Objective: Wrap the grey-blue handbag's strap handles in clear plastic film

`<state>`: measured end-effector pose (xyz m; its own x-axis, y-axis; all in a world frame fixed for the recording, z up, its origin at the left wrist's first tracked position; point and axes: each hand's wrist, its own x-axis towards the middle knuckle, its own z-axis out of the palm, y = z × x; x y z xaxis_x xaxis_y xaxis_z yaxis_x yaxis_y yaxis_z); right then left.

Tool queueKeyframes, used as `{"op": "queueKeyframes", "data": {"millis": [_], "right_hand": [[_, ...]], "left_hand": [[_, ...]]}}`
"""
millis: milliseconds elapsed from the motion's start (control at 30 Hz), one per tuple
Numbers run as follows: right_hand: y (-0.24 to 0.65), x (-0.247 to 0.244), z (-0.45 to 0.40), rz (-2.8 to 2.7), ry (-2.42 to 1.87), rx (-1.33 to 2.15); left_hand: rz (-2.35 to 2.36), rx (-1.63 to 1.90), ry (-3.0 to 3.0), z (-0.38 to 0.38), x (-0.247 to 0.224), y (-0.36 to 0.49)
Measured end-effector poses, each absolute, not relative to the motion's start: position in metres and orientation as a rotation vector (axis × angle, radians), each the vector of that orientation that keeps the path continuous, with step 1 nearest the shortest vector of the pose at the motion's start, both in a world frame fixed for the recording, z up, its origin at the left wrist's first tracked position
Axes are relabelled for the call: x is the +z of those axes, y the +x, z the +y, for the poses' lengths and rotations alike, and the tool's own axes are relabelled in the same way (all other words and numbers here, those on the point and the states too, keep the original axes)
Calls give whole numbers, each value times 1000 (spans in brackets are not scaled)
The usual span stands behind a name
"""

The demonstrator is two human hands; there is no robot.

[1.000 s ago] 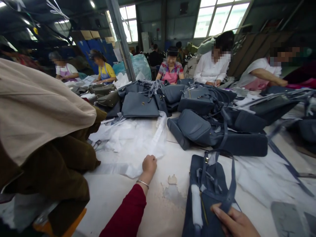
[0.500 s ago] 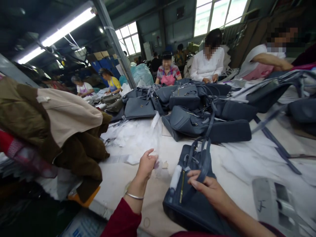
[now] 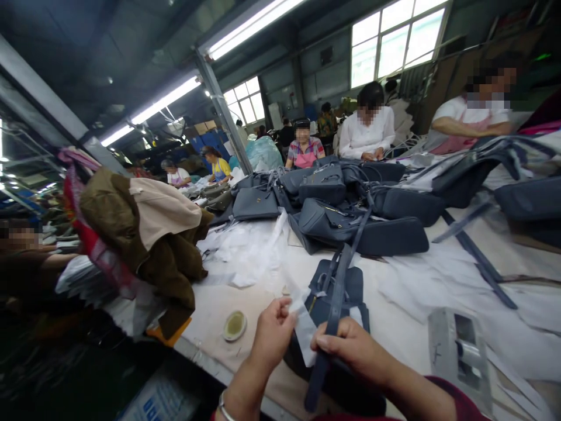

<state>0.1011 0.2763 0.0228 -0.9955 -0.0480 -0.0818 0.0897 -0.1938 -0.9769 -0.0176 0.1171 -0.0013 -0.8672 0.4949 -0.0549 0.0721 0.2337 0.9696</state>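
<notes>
My left hand pinches the edge of a thin white wrapping sheet. The sheet hangs in front of a dark blue-grey bag lying on the table before me. In my right hand, fingers and thumb close round a dark blue-grey strap. The strap runs up over the bag, and its loose end points down toward me. Part of the bag's body is hidden behind my hands, the sheet and the strap. A brass-coloured zip shows beside the sheet.
A pile of similar bags stretches across the back. White sheets lie left of centre. A round tin sits near the left edge, a grey tape dispenser at right. Brown cloth is heaped at left. Several people work beyond.
My left hand has moved toward the bag, bringing a white sheet with it. My right hand has drawn the strap nearer, its end now hanging free. The view has shifted, bringing the round tin fully into sight.
</notes>
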Motion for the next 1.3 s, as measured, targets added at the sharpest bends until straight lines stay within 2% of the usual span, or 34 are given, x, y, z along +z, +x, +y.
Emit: {"op": "queueKeyframes", "data": {"millis": [100, 167, 267, 367, 500, 633, 800, 1100, 1300], "right_hand": [[101, 19, 273, 1678, 196, -2557], [96, 18, 269, 1572, 279, -2657], [89, 21, 260, 1494, 312, -2726], [86, 27, 259, 1495, 332, -2741], [91, 31, 275, 1696, 445, -2739], [97, 25, 284, 2158, 287, -2399], [99, 19, 275, 2293, 57, -2177], [102, 8, 279, 2291, 105, -2098], [102, 23, 305, 2429, 110, -2076]], "left_hand": [[2427, 1434, 1175, 100, 3, -7], [2341, 1358, 1554, 96, 10, -4], [2140, 1378, 1714, 98, 17, -8], [2037, 1443, 1519, 103, 16, -18], [1859, 1669, 823, 111, 7, -30], [1612, 1792, 473, 123, 3, -28], [1532, 1766, 502, 138, 9, -15], [1715, 1890, 497, 143, 5, -14], [1930, 1830, 768, 137, 6, -21]]}}
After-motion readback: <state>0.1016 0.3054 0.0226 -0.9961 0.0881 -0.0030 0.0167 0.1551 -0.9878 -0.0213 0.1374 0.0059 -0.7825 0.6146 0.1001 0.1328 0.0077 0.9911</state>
